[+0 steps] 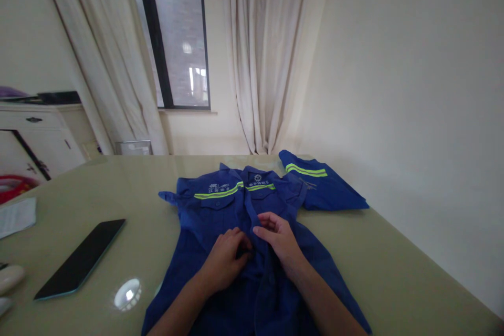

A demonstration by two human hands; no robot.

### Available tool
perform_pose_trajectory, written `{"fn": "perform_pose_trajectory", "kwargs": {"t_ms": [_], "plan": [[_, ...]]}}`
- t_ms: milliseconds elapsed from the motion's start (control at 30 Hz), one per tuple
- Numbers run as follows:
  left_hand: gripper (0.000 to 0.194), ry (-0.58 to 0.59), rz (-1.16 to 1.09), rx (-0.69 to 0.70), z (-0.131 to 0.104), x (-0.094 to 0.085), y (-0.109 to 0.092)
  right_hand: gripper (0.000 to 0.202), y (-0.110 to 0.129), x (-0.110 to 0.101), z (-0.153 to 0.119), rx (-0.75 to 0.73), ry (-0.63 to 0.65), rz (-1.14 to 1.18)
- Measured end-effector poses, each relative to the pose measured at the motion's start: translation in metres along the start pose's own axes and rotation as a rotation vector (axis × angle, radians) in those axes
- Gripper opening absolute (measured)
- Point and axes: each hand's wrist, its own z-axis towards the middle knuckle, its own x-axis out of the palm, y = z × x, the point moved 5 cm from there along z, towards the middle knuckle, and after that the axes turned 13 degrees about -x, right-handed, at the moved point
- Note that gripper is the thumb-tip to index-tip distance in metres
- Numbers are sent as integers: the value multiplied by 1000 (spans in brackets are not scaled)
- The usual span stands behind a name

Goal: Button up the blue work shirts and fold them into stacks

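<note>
A blue work shirt (pixel 220 218) lies spread on the table in front of me, its collar toward the window. Yellow-green reflective stripes and white printing cross its chest above two flap pockets. My left hand (pixel 230 252) is on the front of the shirt just left of the placket, its fingers curled into the cloth. Slightly higher and to the right, my right hand (pixel 277 236) pinches the edge of the front placket between thumb and fingers. The fingertips of my left hand are partly hidden in the folds.
A second blue garment (pixel 326 189), folded, lies at the back right near the wall. To the left are a dark flat tablet-like slab (pixel 82 260), a white paper (pixel 18 216) and a pale rounded object (pixel 10 277). The glossy table (pixel 394 273) reflects a ceiling lamp.
</note>
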Motion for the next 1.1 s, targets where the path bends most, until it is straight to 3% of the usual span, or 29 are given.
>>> {"fn": "perform_pose_trajectory", "kwargs": {"t_ms": [200, 333, 433, 600, 733, 933, 1100], "plan": [[9, -248, -233, 18, -4, -16, -1, 21, 25, 5, -8, -235, 28, -335], [13, -304, -182, 98, -7, -14, -1, 21, 30, 19, -16, -292, 88, -342], [14, -325, -166, 82, -7, -13, 2, 19, 31, 20, -18, -290, 79, -351], [16, -319, -187, 30, -6, -14, 5, 19, 34, 19, -18, -304, 107, -306], [19, -281, -296, -36, -2, -15, 11, 16, 19, 21, -14, -233, 136, -182], [25, -220, -405, -103, -2, -10, 14, 6, 8, 19, -13, -272, 104, -416], [30, -177, -512, -146, 0, -7, 16, 16, 12, 24, -17, -364, 138, -552]]}}
